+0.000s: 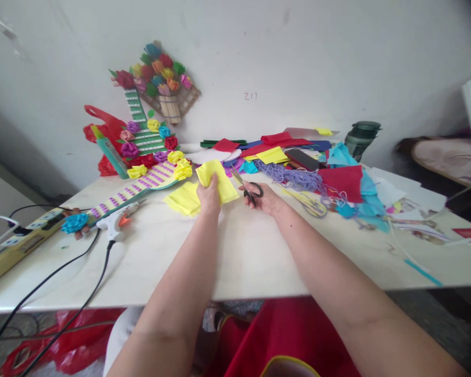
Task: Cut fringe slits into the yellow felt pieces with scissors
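Pinches yellow sheet [226, 187] in left hand [209, 198], scissors [237, 175] in curled right hand [267, 200]; shows flowers [183, 169] finished beyond left hand, loose sheets [182, 200] unshaped beside it.

Plain yellow sheets [226, 187] and black-handled scissors [249, 197] at centre.
Nine o'clock: yellow strip [145, 184], broken purple bands. Ten: green panel [134, 106], white stripes. Eleven: multicoloured bouquet [159, 70]. Two: dark green bottle [361, 140]. Three: plain red piece [343, 182]. Five: yellow-edged red cloth [298, 324].
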`<state>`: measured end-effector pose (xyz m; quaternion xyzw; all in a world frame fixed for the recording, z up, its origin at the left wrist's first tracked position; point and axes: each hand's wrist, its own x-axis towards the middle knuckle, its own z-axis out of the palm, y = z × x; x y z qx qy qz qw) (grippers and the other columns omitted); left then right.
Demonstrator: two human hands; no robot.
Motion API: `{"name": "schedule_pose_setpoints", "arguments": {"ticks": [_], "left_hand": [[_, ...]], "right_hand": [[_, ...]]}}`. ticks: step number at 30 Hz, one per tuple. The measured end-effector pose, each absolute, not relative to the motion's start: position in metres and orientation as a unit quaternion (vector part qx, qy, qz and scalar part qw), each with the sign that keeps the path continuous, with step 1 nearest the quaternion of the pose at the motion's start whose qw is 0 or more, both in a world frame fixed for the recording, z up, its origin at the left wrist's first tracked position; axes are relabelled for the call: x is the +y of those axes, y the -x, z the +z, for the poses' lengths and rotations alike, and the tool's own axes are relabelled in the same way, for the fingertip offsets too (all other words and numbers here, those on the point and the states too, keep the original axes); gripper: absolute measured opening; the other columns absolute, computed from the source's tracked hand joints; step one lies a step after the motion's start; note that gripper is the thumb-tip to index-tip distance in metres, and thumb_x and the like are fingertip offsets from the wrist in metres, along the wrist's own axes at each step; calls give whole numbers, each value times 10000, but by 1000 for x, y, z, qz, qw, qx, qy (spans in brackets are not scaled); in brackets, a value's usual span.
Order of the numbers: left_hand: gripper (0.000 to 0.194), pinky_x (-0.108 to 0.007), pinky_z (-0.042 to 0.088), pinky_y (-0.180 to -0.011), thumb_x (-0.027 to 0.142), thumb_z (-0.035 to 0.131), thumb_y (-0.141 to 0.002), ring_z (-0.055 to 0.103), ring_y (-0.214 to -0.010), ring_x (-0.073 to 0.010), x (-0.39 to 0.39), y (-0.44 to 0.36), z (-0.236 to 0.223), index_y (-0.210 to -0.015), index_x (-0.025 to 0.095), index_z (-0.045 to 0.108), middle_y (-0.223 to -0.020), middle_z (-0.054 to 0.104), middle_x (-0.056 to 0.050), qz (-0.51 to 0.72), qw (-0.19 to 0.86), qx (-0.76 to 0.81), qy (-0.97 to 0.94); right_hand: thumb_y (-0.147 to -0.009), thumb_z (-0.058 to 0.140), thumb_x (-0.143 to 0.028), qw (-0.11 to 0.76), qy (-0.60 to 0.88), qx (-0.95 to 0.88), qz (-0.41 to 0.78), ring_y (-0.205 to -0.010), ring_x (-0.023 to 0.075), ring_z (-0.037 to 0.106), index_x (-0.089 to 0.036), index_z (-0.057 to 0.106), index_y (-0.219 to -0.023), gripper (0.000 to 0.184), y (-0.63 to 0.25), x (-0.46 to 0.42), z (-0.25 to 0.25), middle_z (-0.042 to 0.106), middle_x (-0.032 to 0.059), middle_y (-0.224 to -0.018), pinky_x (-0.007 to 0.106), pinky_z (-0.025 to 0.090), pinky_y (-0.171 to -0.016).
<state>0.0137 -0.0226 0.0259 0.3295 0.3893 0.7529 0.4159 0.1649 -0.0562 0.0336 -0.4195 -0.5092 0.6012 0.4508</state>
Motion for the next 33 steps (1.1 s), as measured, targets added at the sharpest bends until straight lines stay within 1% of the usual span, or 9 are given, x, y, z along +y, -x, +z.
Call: {"name": "schedule_pose_setpoints", "arguments": {"ticks": [3, 7, 10, 12, 17, 20, 25, 29, 33], "left_hand": [[392, -286, 505, -694, 367, 674, -633, 629, -805, -195, -21, -12, 25, -941, 133, 605, -951, 645, -105, 757, 411, 390, -325], [409, -280, 501, -708, 385, 664, -637, 626, -841, -197, -22, -13, 26, -955, 136, 598, -958, 644, -105, 758, 410, 386, -328], [402, -298, 502, -712, 380, 668, -626, 629, -838, -206, -23, -15, 26, -935, 132, 598, -943, 644, -109, 752, 413, 392, -331], [378, -306, 503, -709, 362, 670, -622, 632, -822, -208, -24, -18, 27, -913, 130, 600, -918, 649, -106, 745, 415, 399, -337], [361, -299, 504, -695, 330, 688, -596, 631, -808, -209, -26, -23, 28, -879, 123, 602, -886, 656, -98, 740, 425, 389, -347], [385, -307, 508, -694, 342, 713, -573, 634, -795, -214, -26, -23, 27, -868, 118, 608, -882, 656, -101, 730, 446, 380, -352], [427, -343, 515, -730, 302, 766, -519, 641, -792, -231, -28, -17, 25, -872, 111, 619, -865, 664, -109, 684, 524, 350, -368], [424, -381, 523, -733, 240, 788, -489, 648, -753, -247, -28, -11, 23, -856, 97, 630, -822, 670, -116, 626, 594, 346, -368], [423, -396, 529, -749, 222, 791, -490, 648, -766, -253, -26, -8, 22, -862, 96, 637, -836, 674, -112, 618, 611, 339, -360]], "right_hand": [[-706, 592, -517, 454, 422, -509, 598, -331, 68, 470, -112, 598, -849, 430, -167, -56, 35, 602, 22, -499, 163, 240, -284], [-630, 687, -437, 469, 432, -528, 561, -380, 83, 519, -125, 583, -843, 392, -167, -52, 32, 649, 42, -588, 164, 264, -300], [-557, 745, -341, 486, 439, -527, 541, -444, 89, 557, -148, 568, -881, 416, -161, -51, 31, 639, 8, -607, 160, 319, -348], [-516, 762, -299, 503, 446, -519, 529, -460, 88, 557, -158, 562, -886, 444, -155, -52, 32, 596, -30, -562, 155, 318, -363], [-446, 772, -260, 545, 433, -506, 509, -416, 48, 465, -166, 563, -885, 495, -145, -53, 35, 536, -71, -538, 158, 312, -378], [-434, 766, -247, 565, 424, -497, 504, -422, 39, 444, -171, 558, -894, 510, -144, -53, 36, 510, -85, -529, 160, 347, -407], [-444, 752, -249, 578, 428, -491, 491, -471, 56, 487, -172, 559, -902, 503, -147, -54, 39, 495, -85, -533, 176, 407, -465], [-444, 749, -261, 590, 429, -499, 468, -478, 63, 479, -166, 564, -915, 515, -151, -50, 37, 493, -88, -522, 182, 396, -468], [-439, 748, -261, 594, 438, -511, 441, -483, 59, 468, -155, 569, -897, 503, -155, -46, 35, 486, -90, -520, 175, 367, -466]]}}
